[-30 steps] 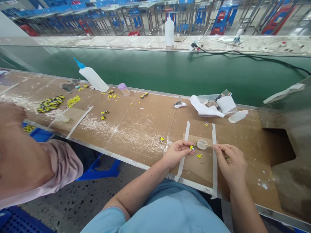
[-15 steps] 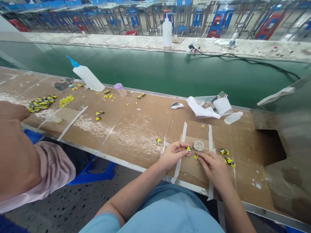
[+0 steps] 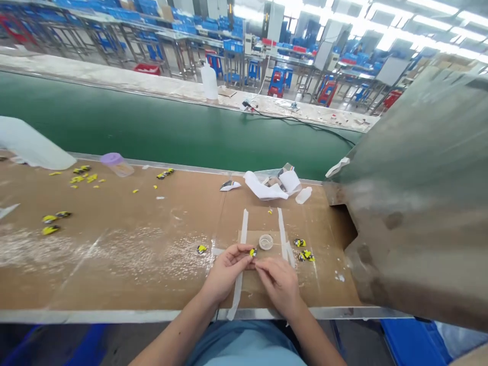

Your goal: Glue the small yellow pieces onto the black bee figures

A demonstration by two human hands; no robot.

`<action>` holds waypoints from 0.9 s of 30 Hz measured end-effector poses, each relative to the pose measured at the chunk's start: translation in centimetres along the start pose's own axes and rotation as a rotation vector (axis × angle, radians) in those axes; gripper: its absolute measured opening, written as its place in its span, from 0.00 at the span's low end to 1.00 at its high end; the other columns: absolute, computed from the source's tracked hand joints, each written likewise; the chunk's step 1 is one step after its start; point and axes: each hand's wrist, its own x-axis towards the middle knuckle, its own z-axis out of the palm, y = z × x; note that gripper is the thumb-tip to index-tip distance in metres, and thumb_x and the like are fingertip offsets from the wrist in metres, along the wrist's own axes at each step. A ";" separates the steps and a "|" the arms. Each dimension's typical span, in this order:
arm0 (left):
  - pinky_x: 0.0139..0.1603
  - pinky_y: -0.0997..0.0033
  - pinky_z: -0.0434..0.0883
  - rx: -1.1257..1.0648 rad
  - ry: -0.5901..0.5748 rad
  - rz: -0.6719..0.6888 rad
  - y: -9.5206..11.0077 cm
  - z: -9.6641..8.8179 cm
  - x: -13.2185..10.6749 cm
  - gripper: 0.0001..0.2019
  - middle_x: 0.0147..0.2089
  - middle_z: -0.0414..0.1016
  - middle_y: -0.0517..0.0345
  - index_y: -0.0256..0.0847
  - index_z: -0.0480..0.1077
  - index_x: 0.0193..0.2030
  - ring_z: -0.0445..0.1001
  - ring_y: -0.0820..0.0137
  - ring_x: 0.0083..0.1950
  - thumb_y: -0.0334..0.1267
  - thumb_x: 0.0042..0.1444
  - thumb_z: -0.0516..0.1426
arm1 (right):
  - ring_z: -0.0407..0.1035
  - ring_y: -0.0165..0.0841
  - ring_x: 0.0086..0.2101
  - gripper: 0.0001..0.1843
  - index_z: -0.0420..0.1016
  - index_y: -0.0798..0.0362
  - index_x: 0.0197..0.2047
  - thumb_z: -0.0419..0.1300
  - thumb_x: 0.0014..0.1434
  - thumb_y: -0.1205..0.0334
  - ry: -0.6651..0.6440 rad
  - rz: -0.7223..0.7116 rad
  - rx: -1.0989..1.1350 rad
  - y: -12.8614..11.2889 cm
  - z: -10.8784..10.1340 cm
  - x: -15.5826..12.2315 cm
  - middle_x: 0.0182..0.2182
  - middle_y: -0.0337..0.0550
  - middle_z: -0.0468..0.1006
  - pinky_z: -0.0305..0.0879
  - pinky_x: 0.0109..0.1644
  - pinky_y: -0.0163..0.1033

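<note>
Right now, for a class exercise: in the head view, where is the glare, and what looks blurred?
In the head view, the ceiling lights glare white at top right; the grey panel at right looks smeared; the left hand and right hand look fairly sharp, but the yellow piece between them is too small to make out.

Small yellow-black piece [image 3: 252, 252] half hidden by fingertips of left hand [image 3: 227, 272] and right hand [image 3: 277, 285] (exact shape too small to tell). White bottle [image 3: 30, 145] cut off by left edge; grey panel [image 3: 415, 203] blurred.
</note>
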 end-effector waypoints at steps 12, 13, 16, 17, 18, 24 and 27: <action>0.47 0.70 0.69 -0.100 -0.039 0.042 -1.4 0.3 0.0 0.19 0.32 0.77 0.56 0.36 0.75 0.32 0.74 0.73 0.35 0.43 0.34 0.70 | 0.73 0.27 0.28 0.08 0.76 0.51 0.36 0.55 0.62 0.62 0.085 -0.069 -0.104 0.2 0.8 -0.4 0.30 0.40 0.79 0.67 0.32 0.32; 0.46 0.70 0.69 -0.108 -0.036 0.047 -1.4 0.4 0.0 0.19 0.31 0.77 0.56 0.36 0.75 0.32 0.74 0.73 0.34 0.43 0.33 0.70 | 0.72 0.27 0.27 0.08 0.76 0.51 0.35 0.55 0.62 0.62 0.085 -0.058 -0.113 0.1 0.8 -0.4 0.30 0.39 0.79 0.66 0.31 0.32; 0.44 0.71 0.70 -0.110 -0.022 0.064 -1.6 0.4 0.0 0.19 0.31 0.77 0.57 0.37 0.75 0.33 0.73 0.74 0.34 0.44 0.34 0.70 | 0.72 0.26 0.26 0.08 0.75 0.52 0.35 0.55 0.62 0.62 0.068 -0.046 -0.114 -0.1 0.9 -0.3 0.29 0.39 0.79 0.65 0.30 0.31; 0.43 0.70 0.70 -0.103 -0.021 0.070 -1.7 0.4 0.0 0.19 0.31 0.77 0.57 0.37 0.75 0.33 0.73 0.73 0.34 0.44 0.34 0.70 | 0.72 0.26 0.26 0.09 0.75 0.52 0.34 0.54 0.62 0.62 0.068 -0.052 -0.117 -0.1 0.9 -0.3 0.29 0.39 0.79 0.65 0.30 0.31; 0.43 0.70 0.70 -0.094 -0.023 0.076 -1.7 0.4 0.0 0.19 0.31 0.77 0.57 0.37 0.75 0.33 0.73 0.73 0.34 0.44 0.35 0.70 | 0.72 0.26 0.26 0.09 0.75 0.52 0.34 0.54 0.63 0.62 0.071 -0.059 -0.122 -0.1 0.9 -0.3 0.28 0.39 0.79 0.65 0.31 0.31; 0.42 0.70 0.72 -0.065 -0.028 0.117 -2.1 0.4 0.1 0.18 0.30 0.77 0.56 0.37 0.76 0.33 0.74 0.73 0.34 0.44 0.36 0.69 | 0.72 0.27 0.27 0.10 0.74 0.52 0.35 0.52 0.63 0.63 0.023 -0.122 -0.154 0.6 0.4 -0.1 0.30 0.40 0.79 0.65 0.33 0.31; 0.43 0.70 0.72 -0.053 -0.039 0.112 -2.0 0.4 0.0 0.19 0.30 0.77 0.57 0.36 0.75 0.33 0.74 0.73 0.33 0.45 0.36 0.69 | 0.71 0.27 0.27 0.10 0.73 0.53 0.35 0.52 0.63 0.64 0.018 -0.178 -0.168 0.8 0.2 0.1 0.29 0.41 0.78 0.65 0.32 0.31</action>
